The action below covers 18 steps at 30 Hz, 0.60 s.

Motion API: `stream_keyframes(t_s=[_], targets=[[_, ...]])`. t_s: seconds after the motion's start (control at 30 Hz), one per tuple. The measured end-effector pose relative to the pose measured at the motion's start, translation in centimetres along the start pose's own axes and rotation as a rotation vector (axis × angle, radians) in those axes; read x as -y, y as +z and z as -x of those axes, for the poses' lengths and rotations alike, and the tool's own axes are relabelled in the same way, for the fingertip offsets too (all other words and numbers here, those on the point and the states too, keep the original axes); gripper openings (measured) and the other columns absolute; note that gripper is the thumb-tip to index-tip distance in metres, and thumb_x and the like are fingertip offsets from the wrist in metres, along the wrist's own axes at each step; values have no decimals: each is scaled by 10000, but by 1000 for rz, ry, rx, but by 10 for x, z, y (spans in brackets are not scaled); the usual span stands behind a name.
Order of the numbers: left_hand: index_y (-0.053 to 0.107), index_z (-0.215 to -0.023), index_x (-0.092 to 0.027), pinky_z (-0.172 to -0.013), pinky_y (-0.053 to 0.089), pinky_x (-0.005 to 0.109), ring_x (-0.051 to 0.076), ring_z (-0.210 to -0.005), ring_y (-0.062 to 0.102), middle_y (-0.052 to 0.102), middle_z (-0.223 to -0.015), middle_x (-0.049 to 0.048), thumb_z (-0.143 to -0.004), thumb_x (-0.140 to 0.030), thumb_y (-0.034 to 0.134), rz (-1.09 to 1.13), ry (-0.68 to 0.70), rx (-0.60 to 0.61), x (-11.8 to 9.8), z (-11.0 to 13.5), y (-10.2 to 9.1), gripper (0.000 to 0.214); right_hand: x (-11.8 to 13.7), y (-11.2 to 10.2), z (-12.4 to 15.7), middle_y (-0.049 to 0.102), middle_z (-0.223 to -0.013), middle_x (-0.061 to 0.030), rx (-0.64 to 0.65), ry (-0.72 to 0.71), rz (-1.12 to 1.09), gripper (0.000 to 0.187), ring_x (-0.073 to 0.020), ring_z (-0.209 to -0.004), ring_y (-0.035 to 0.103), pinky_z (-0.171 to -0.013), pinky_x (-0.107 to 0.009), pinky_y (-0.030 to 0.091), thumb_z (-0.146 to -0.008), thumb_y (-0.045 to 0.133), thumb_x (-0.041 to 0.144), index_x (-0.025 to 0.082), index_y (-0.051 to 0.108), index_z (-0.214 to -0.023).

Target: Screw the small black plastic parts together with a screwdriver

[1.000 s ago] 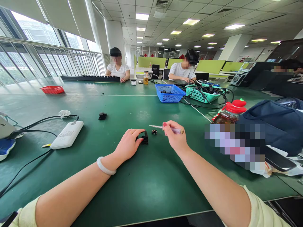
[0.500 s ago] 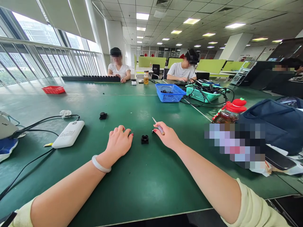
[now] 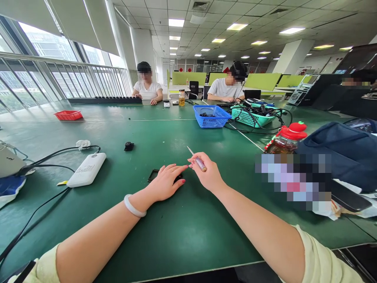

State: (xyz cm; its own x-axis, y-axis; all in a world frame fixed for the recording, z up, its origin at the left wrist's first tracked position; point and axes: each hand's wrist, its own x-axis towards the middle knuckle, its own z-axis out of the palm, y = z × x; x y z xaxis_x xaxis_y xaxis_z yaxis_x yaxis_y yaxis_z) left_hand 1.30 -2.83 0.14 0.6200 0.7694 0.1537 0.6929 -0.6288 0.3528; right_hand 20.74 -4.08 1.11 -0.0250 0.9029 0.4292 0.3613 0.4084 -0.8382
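Observation:
My left hand (image 3: 166, 183) lies low over the green table with its fingers stretched toward the right and the thumb apart. Beside its wrist side, a thin black square frame (image 3: 152, 175) shows partly. A small black part (image 3: 178, 178) is mostly hidden under the fingers, so I cannot tell whether the hand touches it. The fingertips of both hands nearly meet. In my right hand (image 3: 209, 173) is a slim screwdriver-like tool (image 3: 200, 163) with a purplish handle, its pointed metal tip facing up and left. Another small black part (image 3: 129, 146) sits farther back.
A white power bank (image 3: 86, 169) with black cables lies on the left. Farther back are a red tray (image 3: 68, 115), a blue basket (image 3: 211, 118) and a green basket (image 3: 250, 118) with cables. A red-lidded jar (image 3: 290, 137) and dark bag (image 3: 338, 155) stand right. Two people sit opposite.
My left hand has moved right and now covers most of the small black part; its fingers have straightened. A black frame now shows beside it. The right hand still holds the tool, barely moved.

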Motion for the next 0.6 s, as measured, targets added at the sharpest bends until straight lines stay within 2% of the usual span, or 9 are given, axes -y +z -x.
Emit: stream_keyframes(t_s=[0.1, 0.27, 0.37, 0.47, 0.6], targets=[[561, -1306, -326, -1121, 187, 651, 291, -1369, 390, 563, -1389, 43, -975, -391, 369, -31, -17, 22, 2, -1, -1, 388, 1, -3, 0, 721, -963, -36, 3, -12, 16, 144, -169, -802, 698, -784, -326, 542, -883, 530, 356, 243, 542, -972], [617, -1222, -318, -1109, 217, 636, 276, -1322, 442, 600, -1342, 53, -964, -367, 376, -76, -143, -65, 21, -2, -6, 356, 4, -5, 3, 723, -951, -38, 32, -48, 59, 149, -167, -769, 690, -750, -322, 544, -876, 521, 332, 242, 559, -989], [635, -1195, -300, -1086, 291, 581, 279, -1291, 467, 602, -1335, 63, -951, -372, 387, -126, -241, -111, 46, -1, -14, 355, 1, -7, 3, 719, -943, -38, 40, -54, 48, 157, -165, -754, 682, -732, -322, 546, -869, 514, 319, 241, 559, -997], [624, -1213, -289, -1057, 342, 523, 302, -1295, 455, 580, -1360, 70, -939, -398, 383, -193, -412, -146, 77, 4, -27, 381, -1, -8, 2, 717, -929, -37, 42, -52, 40, 156, -162, -741, 677, -708, -313, 545, -867, 510, 313, 241, 558, -996], [612, -1236, -269, -1042, 321, 573, 364, -1321, 395, 542, -1399, 99, -934, -453, 358, -256, -640, -187, 116, 15, -47, 436, -2, -7, 2, 714, -919, -35, 55, -64, 46, 153, -158, -731, 672, -705, -305, 541, -867, 513, 311, 239, 563, -993]])
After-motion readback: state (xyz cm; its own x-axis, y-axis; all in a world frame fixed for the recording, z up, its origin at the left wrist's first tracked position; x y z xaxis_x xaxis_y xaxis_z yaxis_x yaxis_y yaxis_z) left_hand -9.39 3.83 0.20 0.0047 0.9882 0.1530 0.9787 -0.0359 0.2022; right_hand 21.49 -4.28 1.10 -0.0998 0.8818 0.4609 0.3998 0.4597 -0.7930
